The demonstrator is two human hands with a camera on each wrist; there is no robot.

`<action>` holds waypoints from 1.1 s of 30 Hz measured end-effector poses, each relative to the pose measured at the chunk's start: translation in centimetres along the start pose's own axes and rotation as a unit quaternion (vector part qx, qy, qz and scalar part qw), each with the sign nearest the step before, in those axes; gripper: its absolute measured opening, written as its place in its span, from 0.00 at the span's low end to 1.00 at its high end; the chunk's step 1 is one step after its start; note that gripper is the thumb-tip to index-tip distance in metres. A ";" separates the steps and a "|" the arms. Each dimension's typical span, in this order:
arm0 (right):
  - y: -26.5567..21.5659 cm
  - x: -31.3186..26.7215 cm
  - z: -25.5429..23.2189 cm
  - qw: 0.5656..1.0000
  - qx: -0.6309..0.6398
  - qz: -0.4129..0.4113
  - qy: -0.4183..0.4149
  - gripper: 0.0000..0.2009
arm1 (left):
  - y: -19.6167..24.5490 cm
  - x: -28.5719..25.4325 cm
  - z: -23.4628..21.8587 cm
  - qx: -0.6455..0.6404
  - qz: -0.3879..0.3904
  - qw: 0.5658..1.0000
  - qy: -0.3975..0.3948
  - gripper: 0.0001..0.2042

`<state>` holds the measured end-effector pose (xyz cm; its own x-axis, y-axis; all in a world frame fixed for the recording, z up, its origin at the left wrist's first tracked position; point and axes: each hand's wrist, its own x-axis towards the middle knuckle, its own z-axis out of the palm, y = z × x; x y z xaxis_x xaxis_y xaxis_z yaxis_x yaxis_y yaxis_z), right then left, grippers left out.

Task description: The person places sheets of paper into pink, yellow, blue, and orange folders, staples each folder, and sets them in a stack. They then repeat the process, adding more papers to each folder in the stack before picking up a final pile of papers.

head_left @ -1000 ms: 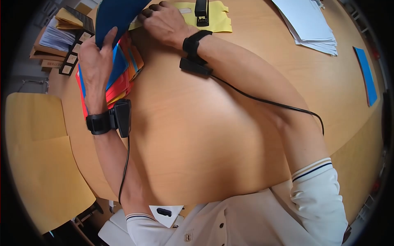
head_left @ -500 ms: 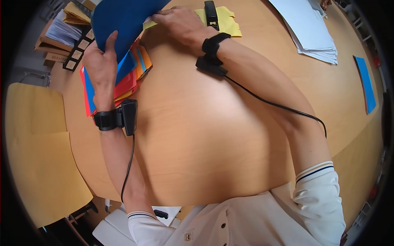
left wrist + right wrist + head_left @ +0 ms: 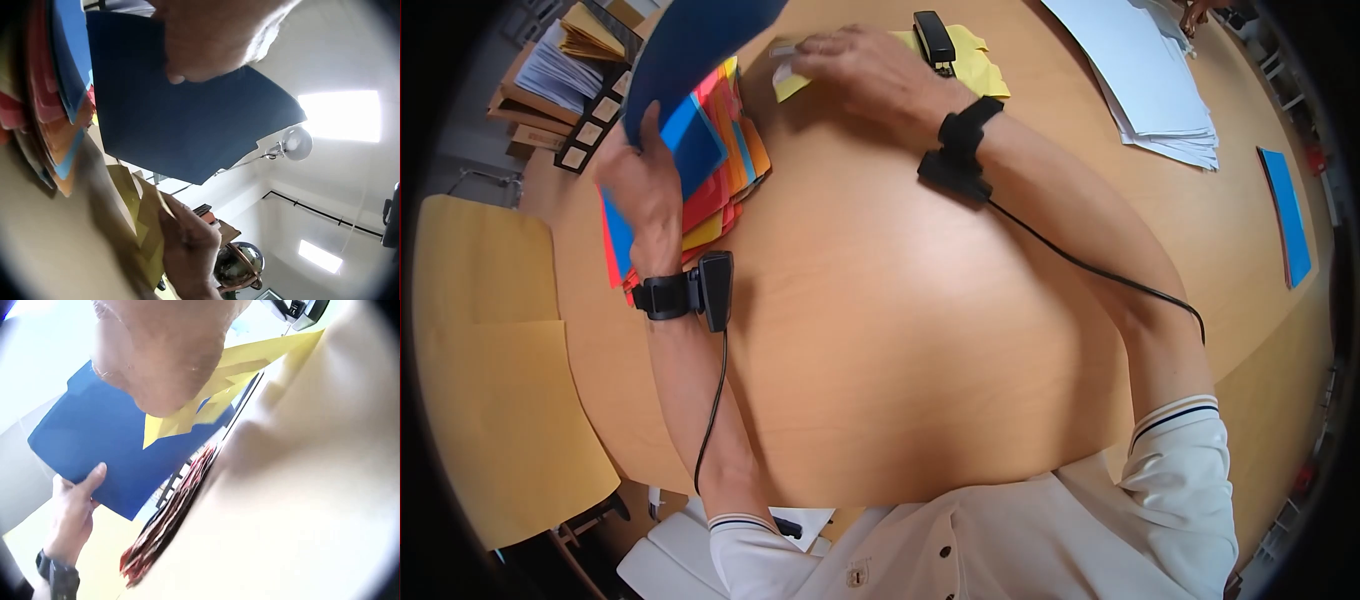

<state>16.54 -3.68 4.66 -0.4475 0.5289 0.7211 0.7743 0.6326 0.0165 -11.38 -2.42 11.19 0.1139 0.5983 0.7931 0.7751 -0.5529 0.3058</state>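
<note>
My left hand [image 3: 640, 180] holds up a blue tabbed file folder [image 3: 169, 106], thumb on its near face and fingers behind. Under that hand lies a fanned stack of coloured folders [image 3: 705, 210], blue, red, orange and yellow. Farther right, my right hand [image 3: 885, 78] pinches the raised edge of a yellow folder [image 3: 169, 428]. More yellow folders [image 3: 980, 70] lie beyond the hand, with a black stapler [image 3: 935, 38] on them. In the right wrist view the yellow edge overlaps the blue folder.
A black-framed organizer [image 3: 590, 125] with papers and envelopes stands at the back left. White papers [image 3: 1120, 80] are piled at the back right, and a blue folder [image 3: 1284, 215] lies near the right edge. A chair [image 3: 490, 370] is at the left.
The blue folder has tipped, uncovering more of the coloured stack. My right hand has drawn away from it to the right, nearer the stapler, with the yellow edge lifted. The head view has shifted slightly.
</note>
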 end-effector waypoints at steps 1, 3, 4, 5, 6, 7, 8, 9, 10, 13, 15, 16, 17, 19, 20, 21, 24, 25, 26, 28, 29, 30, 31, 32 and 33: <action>-0.7 -0.1 0.3 1.000 -0.001 -0.002 0.003 0.18 | 0.1 0.3 -0.5 0.001 0.002 1.000 0.003 0.10; -2.4 -0.3 0.8 0.998 -0.028 -0.029 -0.039 0.16 | 0.5 0.5 -1.9 0.060 -0.042 0.997 0.026 0.11; -3.2 -0.3 0.4 0.980 0.036 0.009 -0.197 0.19 | 1.1 0.4 -2.4 0.041 -0.027 0.997 0.057 0.08; -3.9 -0.3 0.0 0.981 0.036 0.005 -0.190 0.19 | 1.1 0.5 -2.6 0.046 -0.023 0.997 0.062 0.08; -4.4 -0.3 -0.3 0.968 0.034 0.031 -0.248 0.22 | 0.7 0.5 -3.0 0.022 0.001 0.994 0.110 0.09; -4.7 0.1 -0.4 0.951 0.034 0.055 -0.302 0.25 | 0.1 0.5 -3.6 0.000 0.027 0.987 0.159 0.10; -4.4 -0.3 0.4 0.957 0.022 0.044 -0.288 0.30 | -1.2 0.5 -4.3 -0.025 -0.049 0.988 0.141 0.11; -4.3 -0.5 0.9 0.959 0.024 0.045 -0.280 0.34 | -2.4 0.1 -4.8 -0.012 -0.039 0.988 0.149 0.11; -3.7 -1.2 1.7 0.961 0.016 0.050 -0.270 0.35 | -3.8 -0.6 -4.5 -0.132 -0.117 0.974 0.144 0.12; -3.9 -0.9 2.6 0.963 0.014 0.075 -0.258 0.38 | -3.0 -0.4 -7.2 -0.305 -0.258 0.908 0.130 0.16; -4.1 0.1 2.3 0.961 0.010 0.097 -0.259 0.40 | -1.9 -0.7 -8.0 -0.368 -0.323 0.863 0.125 0.18; -4.1 0.5 2.1 0.952 0.009 0.116 -0.283 0.42 | -1.8 -0.9 -8.3 -0.393 -0.346 0.842 0.129 0.17; -4.2 1.0 2.1 0.944 0.000 0.132 -0.301 0.43 | -2.0 -1.4 -8.6 -0.424 -0.360 0.820 0.138 0.16; -3.8 1.3 2.5 0.947 0.007 0.131 -0.293 0.44 | -2.4 -1.8 -8.9 -0.429 -0.356 0.818 0.141 0.17; -3.7 1.6 2.6 0.945 0.002 0.141 -0.294 0.44 | -2.6 -2.0 -9.0 -0.432 -0.355 0.818 0.137 0.17; -3.7 1.7 2.7 0.943 -0.002 0.151 -0.296 0.43 | -2.7 -2.2 -9.2 -0.434 -0.355 0.817 0.133 0.16; -3.5 1.8 3.0 0.950 -0.012 0.152 -0.274 0.41 | -2.9 -2.9 -9.3 -0.428 -0.359 0.819 0.135 0.17; -3.5 1.9 3.0 0.948 -0.011 0.161 -0.274 0.41 | -2.9 -3.0 -9.5 -0.425 -0.366 0.818 0.126 0.17; -3.5 1.9 3.1 0.947 -0.020 0.162 -0.275 0.38 | -3.1 -3.0 -9.6 -0.422 -0.363 0.820 0.129 0.17; -3.7 2.1 3.4 0.948 -0.026 0.168 -0.269 0.38 | -2.9 -3.2 -9.3 -0.412 -0.344 0.830 0.148 0.19; -3.5 1.9 3.2 0.946 -0.039 0.178 -0.267 0.37 | -3.1 -3.3 -9.2 -0.421 -0.343 0.827 0.144 0.19; -3.1 1.8 3.6 0.947 -0.035 0.178 -0.265 0.37 | -3.6 -3.5 -9.2 -0.427 -0.336 0.827 0.145 0.20; -3.0 1.8 4.3 0.949 -0.040 0.185 -0.254 0.36 | -3.9 -3.6 -8.9 -0.435 -0.325 0.827 0.147 0.20; -3.0 2.1 4.2 0.946 -0.031 0.196 -0.255 0.37 | -4.1 -3.5 -8.9 -0.449 -0.320 0.822 0.141 0.20; -3.1 2.0 4.2 0.944 -0.018 0.204 -0.258 0.37 | -4.3 -3.7 -9.2 -0.411 -0.310 0.842 0.161 0.18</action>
<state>11.34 -2.19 3.18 -0.2595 0.9355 0.2398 0.9400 0.3017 -0.1594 -20.89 -7.60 11.79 -0.4301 0.8050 0.4087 -0.0835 -0.4862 0.8698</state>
